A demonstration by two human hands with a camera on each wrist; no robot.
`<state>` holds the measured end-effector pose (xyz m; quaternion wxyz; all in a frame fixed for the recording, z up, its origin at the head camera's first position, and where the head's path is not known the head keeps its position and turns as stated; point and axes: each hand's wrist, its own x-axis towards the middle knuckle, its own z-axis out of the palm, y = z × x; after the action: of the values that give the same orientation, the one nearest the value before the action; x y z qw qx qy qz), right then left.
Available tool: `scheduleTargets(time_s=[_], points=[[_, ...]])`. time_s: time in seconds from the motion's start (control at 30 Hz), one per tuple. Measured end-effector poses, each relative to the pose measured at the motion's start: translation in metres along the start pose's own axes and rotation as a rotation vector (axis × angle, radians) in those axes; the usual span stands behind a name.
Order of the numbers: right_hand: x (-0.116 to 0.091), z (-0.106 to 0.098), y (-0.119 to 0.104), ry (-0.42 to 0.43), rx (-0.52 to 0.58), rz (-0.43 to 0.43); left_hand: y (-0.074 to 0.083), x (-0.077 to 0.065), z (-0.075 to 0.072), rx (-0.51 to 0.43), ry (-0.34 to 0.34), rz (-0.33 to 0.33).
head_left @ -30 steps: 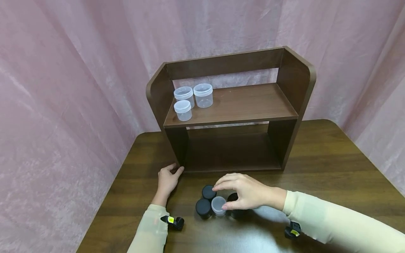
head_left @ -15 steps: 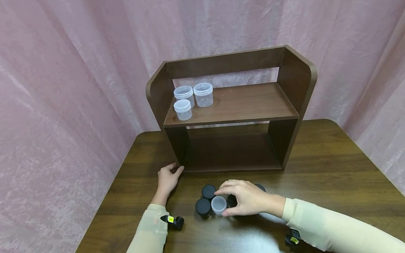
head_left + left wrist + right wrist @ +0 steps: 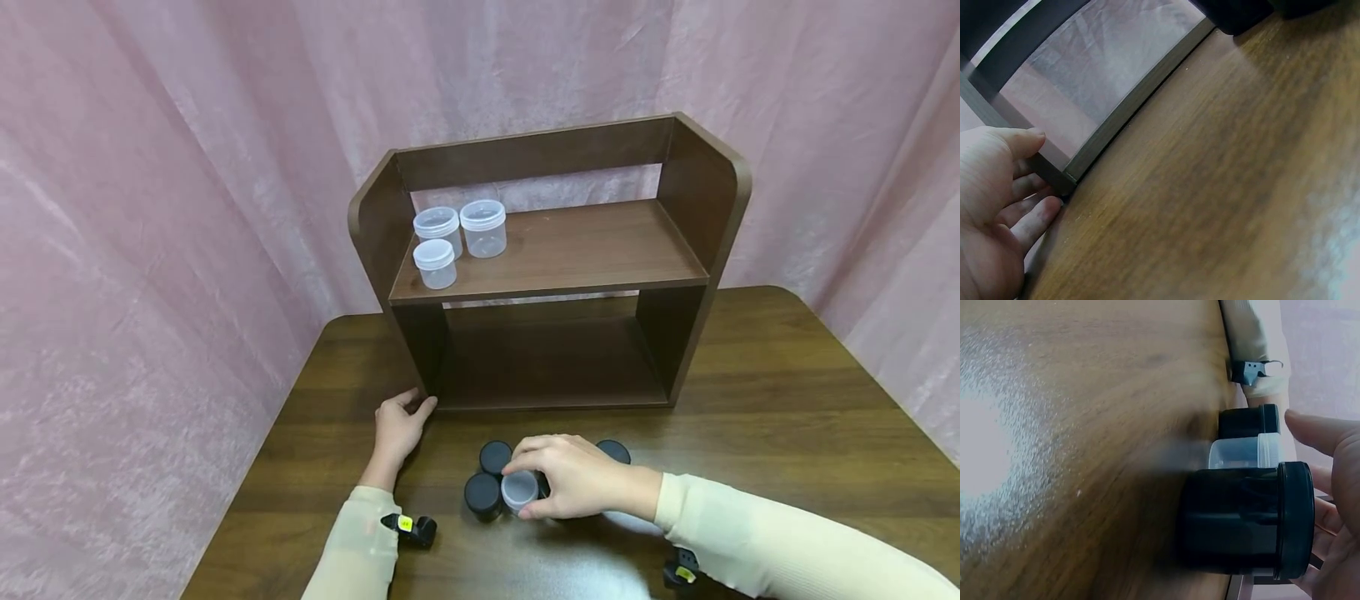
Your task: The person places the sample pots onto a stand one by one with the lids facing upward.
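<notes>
In the head view my left hand [image 3: 397,429] holds the lower left front corner of a brown two-tier shelf [image 3: 547,287], thumb at its front edge and fingers along the outer side. The left wrist view shows fingers [image 3: 1025,142] on both sides of the panel's bottom corner [image 3: 1067,178]. My right hand [image 3: 573,475] reaches over a small clear jar [image 3: 519,490], thumb and forefinger spread around its lid. In the right wrist view the thumb sits just above the clear jar's lid [image 3: 1269,450], apart from it. A black-lidded jar [image 3: 1241,519] stands right beside it, close under the palm.
Two black-lidded jars, one behind [image 3: 495,457] and one in front [image 3: 483,495], adjoin the clear jar on its left. Another black lid [image 3: 613,451] shows behind the right wrist. Three clear jars [image 3: 483,229] stand on the upper shelf's left end. Pink curtains [image 3: 187,167] hang behind the table [image 3: 787,400].
My right hand has moved left and toward me, from above the jars down to the clear jar's lid. A black lid to its right has come into view. My left hand has stayed put.
</notes>
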<state>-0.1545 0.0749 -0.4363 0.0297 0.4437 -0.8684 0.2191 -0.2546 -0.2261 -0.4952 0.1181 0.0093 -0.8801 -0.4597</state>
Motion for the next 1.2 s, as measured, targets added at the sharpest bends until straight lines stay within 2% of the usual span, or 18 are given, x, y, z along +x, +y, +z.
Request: scheduleTargets(time_s=[0.37, 0.97, 1.2], points=[[0.0005, 0.0054, -0.0036, -0.025, 0.015, 0.015, -0.0018, -0.0009, 0.0001, 0.007, 0.003, 0.017], [-0.0009, 0.0078, -0.0014, 0.053, 0.030, -0.037, -0.0021, 0.0001, 0.0012, 0.000, 0.009, 0.012], [-0.0014, 0.0041, -0.0007, 0.108, 0.075, -0.050, -0.0025, -0.0008, 0.0003, -0.018, -0.014, -0.022]])
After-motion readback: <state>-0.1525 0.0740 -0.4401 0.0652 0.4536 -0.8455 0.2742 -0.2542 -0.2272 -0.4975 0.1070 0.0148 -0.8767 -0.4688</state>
